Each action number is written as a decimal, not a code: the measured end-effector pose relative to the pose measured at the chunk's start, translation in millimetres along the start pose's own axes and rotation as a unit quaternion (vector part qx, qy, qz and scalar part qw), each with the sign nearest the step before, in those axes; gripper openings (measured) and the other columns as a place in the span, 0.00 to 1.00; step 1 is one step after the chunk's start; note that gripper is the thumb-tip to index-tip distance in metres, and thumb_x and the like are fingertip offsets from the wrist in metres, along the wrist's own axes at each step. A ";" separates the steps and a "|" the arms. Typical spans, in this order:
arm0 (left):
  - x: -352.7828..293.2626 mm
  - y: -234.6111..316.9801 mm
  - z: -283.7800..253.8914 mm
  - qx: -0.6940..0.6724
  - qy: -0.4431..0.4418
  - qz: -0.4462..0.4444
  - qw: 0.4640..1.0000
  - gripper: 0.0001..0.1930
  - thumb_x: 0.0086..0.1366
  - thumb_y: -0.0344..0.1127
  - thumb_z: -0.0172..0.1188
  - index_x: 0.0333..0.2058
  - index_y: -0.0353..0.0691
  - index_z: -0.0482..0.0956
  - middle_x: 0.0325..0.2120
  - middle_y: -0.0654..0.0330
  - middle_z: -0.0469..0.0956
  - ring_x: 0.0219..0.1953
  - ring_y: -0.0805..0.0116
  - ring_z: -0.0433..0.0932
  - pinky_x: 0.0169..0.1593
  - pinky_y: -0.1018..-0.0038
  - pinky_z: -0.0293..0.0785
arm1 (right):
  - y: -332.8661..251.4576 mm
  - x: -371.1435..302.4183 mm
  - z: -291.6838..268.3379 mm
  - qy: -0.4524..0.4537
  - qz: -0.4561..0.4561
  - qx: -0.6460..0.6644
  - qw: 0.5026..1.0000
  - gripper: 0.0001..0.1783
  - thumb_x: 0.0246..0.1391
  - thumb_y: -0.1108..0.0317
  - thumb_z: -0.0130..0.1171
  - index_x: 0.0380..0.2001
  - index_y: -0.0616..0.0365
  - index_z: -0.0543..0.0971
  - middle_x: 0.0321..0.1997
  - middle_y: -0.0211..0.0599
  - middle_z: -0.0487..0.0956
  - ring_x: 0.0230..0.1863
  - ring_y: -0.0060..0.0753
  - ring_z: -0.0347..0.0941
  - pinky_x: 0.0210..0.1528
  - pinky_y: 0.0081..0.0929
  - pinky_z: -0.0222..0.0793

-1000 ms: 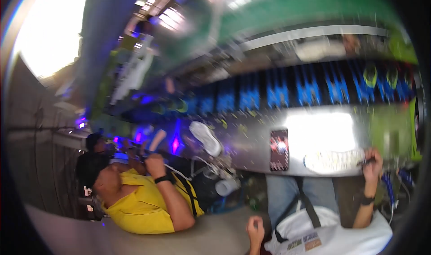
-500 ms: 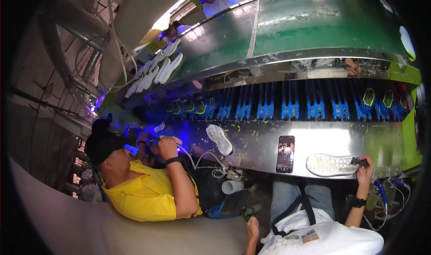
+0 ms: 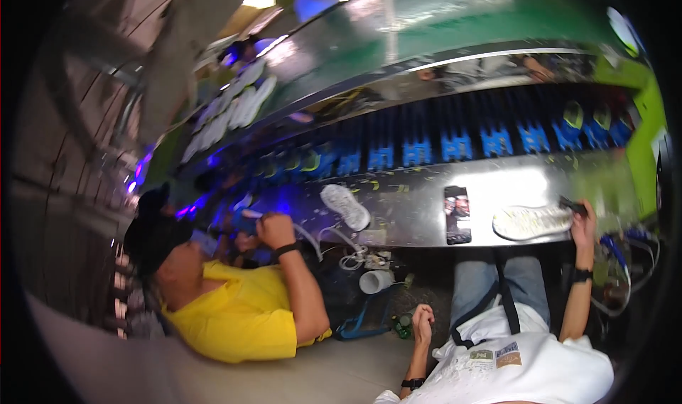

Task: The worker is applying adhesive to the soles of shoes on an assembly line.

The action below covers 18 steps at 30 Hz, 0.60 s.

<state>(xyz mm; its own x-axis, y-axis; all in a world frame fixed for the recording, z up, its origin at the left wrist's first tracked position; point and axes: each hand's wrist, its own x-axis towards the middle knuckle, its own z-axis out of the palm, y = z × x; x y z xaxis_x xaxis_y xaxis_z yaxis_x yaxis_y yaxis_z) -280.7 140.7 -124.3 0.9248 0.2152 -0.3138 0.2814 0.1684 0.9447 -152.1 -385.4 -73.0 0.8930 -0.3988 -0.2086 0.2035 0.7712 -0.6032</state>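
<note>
On the metal bench at the right, my right hand grips a small black tool at the right end of a white shoe sole. The sole lies flat near the front edge, its treaded face up; what the tool's tip touches is blurred. My left hand is held low, left of my lap and off the bench, its fingers loosely curled with nothing visible in them. A phone lies on the bench left of the sole. Farther left rests another white sole.
Close on my left a person in a yellow shirt works at the bench. A row of blue racks runs behind it, with several shoes at both ends. Beyond is a green conveyor belt. A white cup and cables are below the bench.
The view has shifted and tilted. My left hand has come farther up into view, with its wrist now showing. My right hand still has the black tool at the sole's right end.
</note>
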 end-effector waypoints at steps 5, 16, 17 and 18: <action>14.9 22.7 8.8 0.102 -0.030 0.048 0.993 0.02 0.60 0.25 0.55 0.29 0.39 0.75 0.26 0.65 0.74 0.25 0.77 0.72 0.31 0.80 0.70 | -37.2 -49.7 49.3 -0.057 -0.059 -0.130 0.988 0.06 0.56 0.72 0.61 0.36 0.61 0.80 0.33 0.30 0.79 0.30 0.21 0.73 0.27 0.18 0.70; -31.4 114.7 141.6 -0.083 -0.231 0.171 0.954 0.15 0.54 0.19 0.61 0.35 0.38 0.64 0.33 0.58 0.67 0.33 0.72 0.67 0.40 0.76 0.68 | -22.4 -170.7 144.3 -0.034 0.063 -0.018 0.997 0.10 0.48 0.78 0.65 0.36 0.62 0.78 0.26 0.31 0.78 0.23 0.18 0.73 0.23 0.15 0.69; -37.7 123.9 153.7 -0.068 -0.230 0.198 0.950 0.14 0.55 0.20 0.62 0.33 0.38 0.65 0.31 0.58 0.67 0.30 0.73 0.67 0.36 0.77 0.68 | -17.8 -175.4 147.3 -0.013 0.081 -0.023 0.996 0.09 0.48 0.78 0.65 0.35 0.61 0.78 0.26 0.31 0.77 0.23 0.18 0.73 0.22 0.15 0.68; -43.2 132.7 164.7 -0.047 -0.232 0.219 0.947 0.12 0.56 0.21 0.62 0.31 0.37 0.66 0.30 0.59 0.67 0.27 0.73 0.68 0.32 0.77 0.67 | -14.5 -178.7 149.7 0.008 0.093 -0.025 0.995 0.08 0.48 0.78 0.64 0.34 0.61 0.79 0.25 0.31 0.77 0.23 0.18 0.72 0.21 0.15 0.67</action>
<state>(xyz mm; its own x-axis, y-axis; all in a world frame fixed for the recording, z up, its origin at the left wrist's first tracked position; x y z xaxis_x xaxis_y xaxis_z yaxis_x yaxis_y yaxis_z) -241.1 -4.7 30.3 0.9667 -0.1577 0.2016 -0.1586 0.2493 0.9554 -254.6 -251.0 88.3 0.9064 -0.2602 -0.3328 0.0148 0.8068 -0.5906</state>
